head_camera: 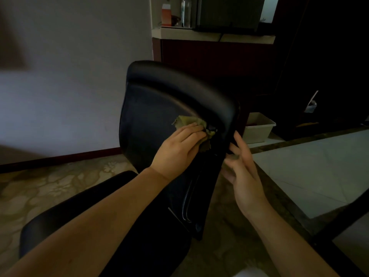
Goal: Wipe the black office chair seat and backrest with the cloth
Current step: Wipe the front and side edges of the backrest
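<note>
One green cloth [190,121] lies bunched against the rear of the black office chair's backrest [159,100], pressed there under the flat fingers of the left grip [177,146]. The right grip [244,168] is open, its straight fingers touching the backrest's right edge. Below the forearms is the seat [149,248], and a white tub [259,127] stands on the floor beyond.

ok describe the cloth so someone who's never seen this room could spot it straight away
Find the black office chair backrest in the middle of the view. On its dark face, toward the right edge, the left hand presses flat on a small crumpled cloth. It is olive green and ragged-edged, the only pale, wrinkled thing against the smooth black panel.
</note>
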The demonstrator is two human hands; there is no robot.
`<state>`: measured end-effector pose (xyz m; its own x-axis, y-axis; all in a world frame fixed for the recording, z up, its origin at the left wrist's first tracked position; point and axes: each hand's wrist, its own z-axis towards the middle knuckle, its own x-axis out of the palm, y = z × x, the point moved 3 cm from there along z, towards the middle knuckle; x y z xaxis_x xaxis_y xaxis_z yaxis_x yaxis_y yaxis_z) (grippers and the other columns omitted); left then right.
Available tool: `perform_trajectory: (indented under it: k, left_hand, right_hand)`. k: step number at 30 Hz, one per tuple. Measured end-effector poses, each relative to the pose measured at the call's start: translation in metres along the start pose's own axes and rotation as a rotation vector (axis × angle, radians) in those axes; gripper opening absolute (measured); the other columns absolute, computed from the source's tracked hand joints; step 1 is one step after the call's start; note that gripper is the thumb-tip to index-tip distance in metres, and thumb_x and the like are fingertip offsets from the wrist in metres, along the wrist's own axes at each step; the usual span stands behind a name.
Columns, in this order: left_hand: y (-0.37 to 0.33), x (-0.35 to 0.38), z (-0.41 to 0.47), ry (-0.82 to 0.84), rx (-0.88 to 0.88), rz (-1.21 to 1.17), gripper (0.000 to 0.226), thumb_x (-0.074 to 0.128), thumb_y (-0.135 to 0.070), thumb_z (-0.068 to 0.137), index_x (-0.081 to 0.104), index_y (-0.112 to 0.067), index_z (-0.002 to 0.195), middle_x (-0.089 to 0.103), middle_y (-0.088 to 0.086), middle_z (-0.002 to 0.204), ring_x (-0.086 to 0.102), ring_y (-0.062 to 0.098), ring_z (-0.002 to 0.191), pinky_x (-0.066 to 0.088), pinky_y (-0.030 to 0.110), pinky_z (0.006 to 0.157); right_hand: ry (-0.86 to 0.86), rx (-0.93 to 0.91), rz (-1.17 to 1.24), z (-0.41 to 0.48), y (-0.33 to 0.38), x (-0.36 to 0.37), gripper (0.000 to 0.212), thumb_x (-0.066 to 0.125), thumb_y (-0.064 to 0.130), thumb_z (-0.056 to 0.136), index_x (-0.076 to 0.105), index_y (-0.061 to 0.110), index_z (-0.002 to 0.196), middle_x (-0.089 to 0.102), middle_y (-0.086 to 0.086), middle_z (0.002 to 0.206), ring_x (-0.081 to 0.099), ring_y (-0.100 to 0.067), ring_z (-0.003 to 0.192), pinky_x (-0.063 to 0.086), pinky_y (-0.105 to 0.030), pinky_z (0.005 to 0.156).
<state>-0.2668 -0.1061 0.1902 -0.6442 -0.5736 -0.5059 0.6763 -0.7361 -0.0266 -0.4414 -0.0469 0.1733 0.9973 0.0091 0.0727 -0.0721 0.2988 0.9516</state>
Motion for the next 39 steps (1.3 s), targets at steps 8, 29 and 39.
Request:
perform_trajectory:
  k: [8, 29, 39]
  left_hand:
    - [-0.01, 0.009, -0.009, -0.072, -0.167, -0.06, 0.024, 0.068, -0.007, 0.094, 0.075, -0.01, 0.117, 0.067, 0.013, 0.125, 0.063, 0.026, 0.12, 0.05, 0.036, 0.106]
    - [-0.035, -0.014, -0.005, -0.04, -0.377, -0.199, 0.03, 0.066, -0.011, 0.095, 0.07, -0.016, 0.124, 0.062, 0.004, 0.134, 0.059, 0.016, 0.125, 0.05, 0.034, 0.107]
    - [-0.049, -0.005, -0.029, 0.049, -0.37, -0.108, 0.032, 0.072, -0.011, 0.092, 0.073, -0.015, 0.123, 0.059, 0.008, 0.133, 0.059, 0.023, 0.125, 0.053, 0.044, 0.102]
  right_hand:
    - [-0.055, 0.137, 0.165, 0.007, -0.002, -0.007, 0.039, 0.035, 0.025, 0.107, 0.056, 0.045, 0.134, 0.07, 0.011, 0.126, 0.065, -0.007, 0.116, 0.05, -0.038, 0.088]
    - [-0.157, 0.231, -0.026, 0.016, 0.005, -0.006, 0.01, 0.065, 0.022, 0.098, 0.061, 0.022, 0.108, 0.072, 0.0, 0.104, 0.073, -0.005, 0.086, 0.061, -0.031, 0.071]
    - [-0.153, 0.196, -0.077, 0.008, 0.002, -0.01, 0.007, 0.066, 0.024, 0.098, 0.062, 0.022, 0.104, 0.072, -0.001, 0.1, 0.072, -0.006, 0.085, 0.063, -0.041, 0.08]
